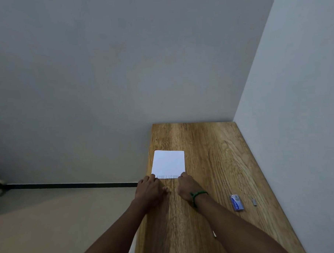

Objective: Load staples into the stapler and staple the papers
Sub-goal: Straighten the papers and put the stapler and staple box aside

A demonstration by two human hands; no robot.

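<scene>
A white stack of papers lies flat on the wooden table, close to its left edge. A row of small marks runs along the papers' near edge. My left hand rests at the near left corner of the papers, fingers touching it. At the near right corner sits my right hand, fingertips on the paper; a green cord circles its wrist. A small blue staple box lies to the right, and a short strip of staples beyond it. No stapler is in view.
The table stands in a corner, with a grey wall behind and a pale wall along its right side. Beige floor with a dark skirting line lies left of the table. A thin pale sliver shows beside my right forearm.
</scene>
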